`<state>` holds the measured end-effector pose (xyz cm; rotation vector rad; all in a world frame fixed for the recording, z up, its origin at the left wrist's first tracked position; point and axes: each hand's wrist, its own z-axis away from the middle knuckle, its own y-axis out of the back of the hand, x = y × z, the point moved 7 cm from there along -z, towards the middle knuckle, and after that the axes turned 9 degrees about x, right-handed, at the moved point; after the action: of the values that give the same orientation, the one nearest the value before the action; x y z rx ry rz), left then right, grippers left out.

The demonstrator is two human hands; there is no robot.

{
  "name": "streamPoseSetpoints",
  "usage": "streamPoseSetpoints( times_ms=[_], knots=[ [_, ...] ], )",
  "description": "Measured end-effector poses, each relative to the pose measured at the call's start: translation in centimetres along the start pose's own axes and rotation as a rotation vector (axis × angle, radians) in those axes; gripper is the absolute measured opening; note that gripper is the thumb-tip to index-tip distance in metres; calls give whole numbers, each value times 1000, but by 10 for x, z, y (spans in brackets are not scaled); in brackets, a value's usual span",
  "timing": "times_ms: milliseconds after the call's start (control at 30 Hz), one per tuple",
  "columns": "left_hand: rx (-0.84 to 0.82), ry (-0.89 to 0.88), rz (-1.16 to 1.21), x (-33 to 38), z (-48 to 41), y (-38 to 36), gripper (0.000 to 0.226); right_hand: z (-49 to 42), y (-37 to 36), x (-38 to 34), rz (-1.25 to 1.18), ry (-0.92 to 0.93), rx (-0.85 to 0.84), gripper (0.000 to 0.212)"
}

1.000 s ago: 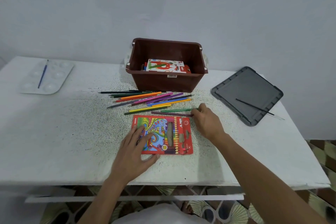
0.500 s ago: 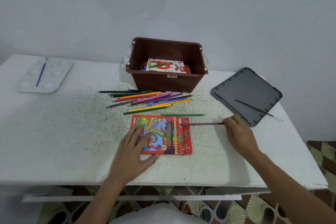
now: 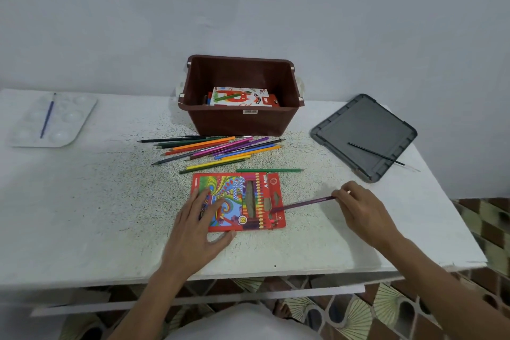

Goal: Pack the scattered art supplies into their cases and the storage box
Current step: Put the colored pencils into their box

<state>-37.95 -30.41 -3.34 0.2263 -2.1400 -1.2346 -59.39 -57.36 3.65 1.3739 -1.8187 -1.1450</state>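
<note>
While a second ago the right hand was up at the pile, now: left hand (image 3: 198,226), fingers spread, presses the pencil case (image 3: 237,193) flat; purple pencil (image 3: 306,203) has its tip at the case's right end, right hand (image 3: 364,210) pinching its tail; nearly in, I'd say. Palette (image 3: 71,130) with blue brush (image 3: 47,116) far left; loose pencils (image 3: 218,149) before the storage box (image 3: 242,124); lid (image 3: 358,124) and black brush (image 3: 375,154) right; nothing's blocking.

The right hand (image 3: 361,210) is drawing the purple pencil (image 3: 303,204) away from its earlier spot beside the green pencil (image 3: 269,170). It is now angling the tip onto the pencil case (image 3: 273,185) at its right end.
</note>
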Motion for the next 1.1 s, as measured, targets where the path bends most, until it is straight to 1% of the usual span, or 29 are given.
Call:
streamPoseSetpoints(
  times_ms=[133, 233, 267, 333, 400, 600, 733, 800, 900, 1100],
  knots=[
    [-10, 5, -9, 1, 0, 1, 70, -2, -8, -30, -66, 36, 13, 16],
    [-15, 13, -6, 1, 0, 1, 70, -3, -16, -60, -152, 81, 27, 10],
    [-16, 14, -5, 1, 0, 2, 70, -4, -20, -69, -186, 86, 23, 12],
    [-19, 18, -5, 1, 0, 2, 70, -5, -30, -82, -250, 77, 5, 25],
    [-22, 22, -5, 1, 0, 2, 70, -6, -40, -92, -309, 62, -14, 28],
    [-26, 22, -18, -1, 1, 0, 72, -3, -60, -96, -447, -77, -81, 25],
    [-23, 25, -18, -2, 1, 0, 72, -6, -59, -87, -542, -206, -115, 31],
    [-20, 22, -17, -1, 1, 0, 72, -11, -55, -81, -527, -236, -83, 32],
    [-18, 24, -15, -1, 1, 1, 72, -18, -53, -66, -426, -299, -29, 27],
    [-30, 34, -26, -2, 0, 0, 74, -40, -52, -44, -215, -316, -40, 30]
  ],
)
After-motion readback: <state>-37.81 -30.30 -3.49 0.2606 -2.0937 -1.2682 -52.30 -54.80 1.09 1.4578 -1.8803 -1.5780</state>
